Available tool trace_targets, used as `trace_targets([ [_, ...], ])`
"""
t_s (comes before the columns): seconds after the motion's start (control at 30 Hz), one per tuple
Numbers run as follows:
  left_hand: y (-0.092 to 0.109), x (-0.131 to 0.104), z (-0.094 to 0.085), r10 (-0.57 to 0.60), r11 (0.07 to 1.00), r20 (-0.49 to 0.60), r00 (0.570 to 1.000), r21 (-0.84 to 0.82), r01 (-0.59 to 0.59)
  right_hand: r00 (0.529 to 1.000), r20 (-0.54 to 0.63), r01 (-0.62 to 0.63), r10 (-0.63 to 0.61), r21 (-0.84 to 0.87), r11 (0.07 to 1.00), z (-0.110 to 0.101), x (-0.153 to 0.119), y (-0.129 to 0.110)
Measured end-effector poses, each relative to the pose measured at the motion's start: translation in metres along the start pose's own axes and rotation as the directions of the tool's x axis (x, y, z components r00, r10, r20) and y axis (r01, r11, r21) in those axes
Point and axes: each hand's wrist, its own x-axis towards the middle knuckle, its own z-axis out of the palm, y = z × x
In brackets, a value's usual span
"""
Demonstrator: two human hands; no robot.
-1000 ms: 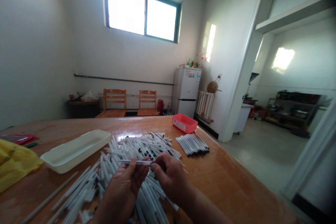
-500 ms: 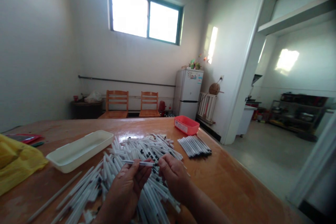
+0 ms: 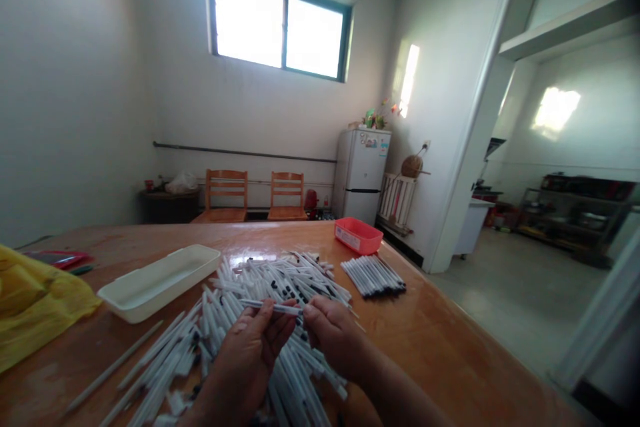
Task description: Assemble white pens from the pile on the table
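Note:
My left hand (image 3: 250, 347) pinches a white pen (image 3: 273, 307) between thumb and fingers, holding it nearly level above the table. At the pen's right end my right hand (image 3: 333, 330) is closed, thumb and finger pressed around the tip; what lies inside that grip is hidden. Beneath both hands spreads a big loose pile of white pen barrels (image 3: 295, 277), with small black pieces (image 3: 286, 293) scattered among them. To the right, a neat row of pens (image 3: 374, 275) lies side by side, their black ends toward me.
A long cream tray (image 3: 160, 283) stands left of the pile. A red basket (image 3: 358, 235) sits at the table's far right edge. At the left lies a yellow plastic bag (image 3: 45, 307), with one thin rod (image 3: 115, 367) in front of the tray. Chairs and a fridge stand behind.
The black part that showed between my hands at the pen's right end is now covered by my right fingers. The whole view has shifted slightly.

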Motion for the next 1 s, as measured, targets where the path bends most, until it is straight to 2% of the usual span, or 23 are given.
trace_targets([
  [0.1, 0.0007, 0.0004, -0.0009, 0.011, 1.000, -0.015, 1.000, 0.003, -0.011, 0.991, -0.086, 0.086, -0.099, -0.147, 0.985, -0.0008, -0.0024, -0.0028],
  [0.2, 0.0015, 0.0007, -0.0020, 0.003, 1.000, -0.011, 1.000, 0.012, -0.003, 0.988, -0.081, 0.112, -0.130, -0.194, 0.974, -0.0019, -0.0037, -0.0049],
  [0.3, 0.0018, 0.0012, -0.0023, -0.005, 1.000, 0.020, 1.000, 0.017, 0.004, 0.998, -0.027, 0.054, -0.055, -0.067, 0.996, -0.0017, -0.0015, -0.0040],
  [0.4, 0.0014, 0.0016, -0.0019, -0.008, 1.000, 0.048, 0.999, 0.007, 0.008, 0.997, 0.050, -0.063, 0.058, 0.116, 0.991, -0.0001, 0.0015, -0.0008],
  [0.47, 0.0007, 0.0016, -0.0019, -0.011, 1.000, 0.037, 0.999, 0.002, 0.011, 0.994, 0.065, -0.098, 0.089, 0.163, 0.982, 0.0005, 0.0019, 0.0015],
  [0.53, -0.0001, 0.0017, -0.0024, -0.014, 1.000, 0.007, 1.000, -0.003, 0.014, 0.999, 0.021, -0.051, 0.050, 0.099, 0.994, 0.0000, 0.0008, 0.0030],
  [0.63, -0.0007, 0.0019, -0.0035, -0.020, 1.000, -0.014, 1.000, -0.014, 0.020, 0.995, -0.068, 0.061, -0.069, -0.111, 0.992, -0.0024, -0.0018, 0.0031],
  [0.73, 0.0005, 0.0010, -0.0028, -0.022, 1.000, -0.007, 1.000, -0.004, 0.022, 0.988, -0.085, 0.109, -0.129, -0.205, 0.973, -0.0043, -0.0027, 0.0014],
  [0.83, 0.0035, -0.0017, 0.0004, -0.028, 1.000, 0.010, 1.000, 0.009, 0.028, 0.998, -0.036, 0.055, -0.058, -0.073, 0.996, -0.0043, -0.0015, -0.0020],
  [0.93, 0.0064, -0.0044, 0.0032, -0.024, 1.000, 0.040, 0.999, 0.016, 0.023, 0.992, 0.080, -0.108, 0.095, 0.166, 0.980, -0.0035, 0.0001, -0.0058],
  [1.0, 0.0071, -0.0048, 0.0033, -0.019, 0.999, 0.058, 0.998, 0.027, 0.018, 0.976, 0.158, -0.187, 0.147, 0.275, 0.943, -0.0032, 0.0007, -0.0064],
])
